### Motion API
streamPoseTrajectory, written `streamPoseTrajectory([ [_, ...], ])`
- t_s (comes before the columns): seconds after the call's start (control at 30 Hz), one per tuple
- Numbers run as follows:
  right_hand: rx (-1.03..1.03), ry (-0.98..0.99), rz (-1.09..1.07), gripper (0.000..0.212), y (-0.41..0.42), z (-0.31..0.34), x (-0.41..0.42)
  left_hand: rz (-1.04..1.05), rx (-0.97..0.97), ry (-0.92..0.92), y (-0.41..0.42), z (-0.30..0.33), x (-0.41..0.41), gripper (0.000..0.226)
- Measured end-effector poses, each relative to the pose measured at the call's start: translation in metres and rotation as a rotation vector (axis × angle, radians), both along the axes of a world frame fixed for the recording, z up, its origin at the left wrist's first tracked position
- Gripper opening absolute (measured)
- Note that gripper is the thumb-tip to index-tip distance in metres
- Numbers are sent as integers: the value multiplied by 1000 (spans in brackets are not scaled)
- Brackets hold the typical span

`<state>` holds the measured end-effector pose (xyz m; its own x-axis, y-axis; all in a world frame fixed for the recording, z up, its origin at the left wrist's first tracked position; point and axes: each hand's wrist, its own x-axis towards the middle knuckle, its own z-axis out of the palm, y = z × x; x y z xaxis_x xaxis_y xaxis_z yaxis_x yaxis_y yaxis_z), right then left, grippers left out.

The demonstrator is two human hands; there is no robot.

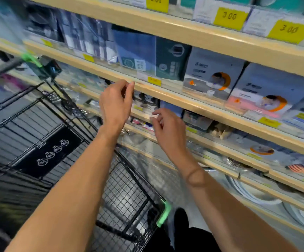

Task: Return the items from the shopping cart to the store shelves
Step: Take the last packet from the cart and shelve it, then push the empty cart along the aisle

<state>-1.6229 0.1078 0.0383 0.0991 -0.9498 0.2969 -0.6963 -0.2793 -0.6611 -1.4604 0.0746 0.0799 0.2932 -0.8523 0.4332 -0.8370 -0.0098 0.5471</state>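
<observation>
My left hand (115, 101) is up by the wood shelf edge (165, 93). Its fingers are bent a bit & the thumb and first finger are close at the tip, right at the shelf lip. I see nothing in it, but the pic is blurry so I can't tell for sure if it pinches something small.

My right hand (167, 130) is lower, near the next shelf down. Fingers are loose & spread. It holds nothing. Its fingertips are just by some small packs (143, 124) on that shelf; can't tell if they touch.

Both arms are bare & reach fwd from the bottom of the view.

The black wire shopping cart (60, 135) is on my left, just beside the shelves. It has green corner bumpers (164, 213) & a black sign w/ white round icons (51, 153) on the fold-down seat. I can't see any items in the part of the cart that shows.

On the shelf above my hands stand boxes: a blue box (134, 50), a dark teal box (171, 60), then grey boxes w/ an orange ring pic (213, 77). Yellow price tags (229, 17) on the top shelf read 3.00.
</observation>
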Motion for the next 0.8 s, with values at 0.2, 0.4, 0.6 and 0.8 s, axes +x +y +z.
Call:
streamPoseTrajectory([
  [0.2, 561, 398, 342, 30, 43, -45, 64, 307, 115, -141, 104, 5, 123, 42],
  [0.4, 434, 893, 453, 29, 76, -102, 104, 639, 277, -191, 238, -21, 220, 33],
  [0.6, 412, 1024, 458, 22, 48, -112, 143, 1149, 535, 101, 321, -102, 270, 46],
  [0.8, 441, 911, 386, 22, 33, -117, 190, 1056, 812, 389, 346, -153, 299, 49],
])
